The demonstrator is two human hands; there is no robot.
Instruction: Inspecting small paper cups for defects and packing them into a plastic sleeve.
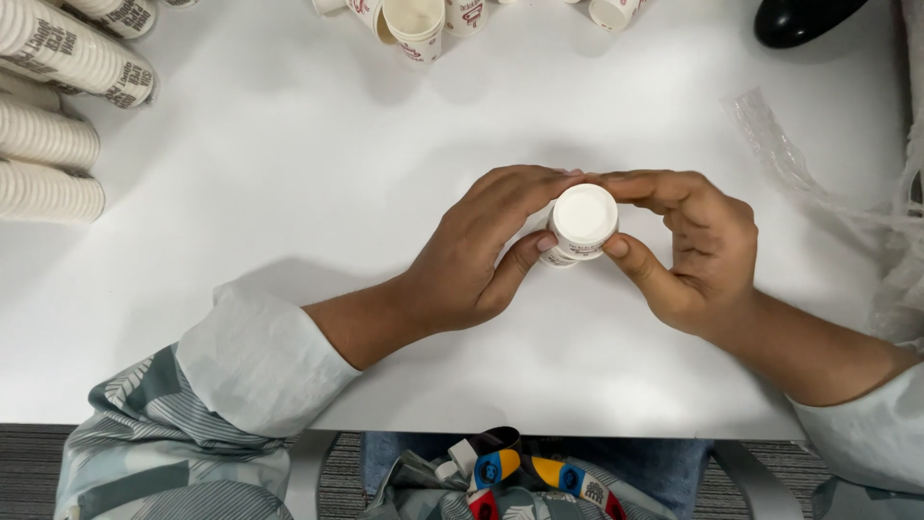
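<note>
A small white paper cup (583,221) with red print on its side is held upside down, its white base facing up, just above the white table (289,173). My left hand (481,246) grips it from the left, thumb under its rim and fingers curled over the far side. From the right, my right hand (688,246) pinches it between thumb and fingers. Both hands meet around the cup at the table's middle.
Sleeves of stacked paper cups (48,106) lie on their sides at the left edge. Loose cups (416,24) stand along the far edge. A black object (799,19) sits at the far right. Crumpled clear plastic wrap (828,193) trails down the right side.
</note>
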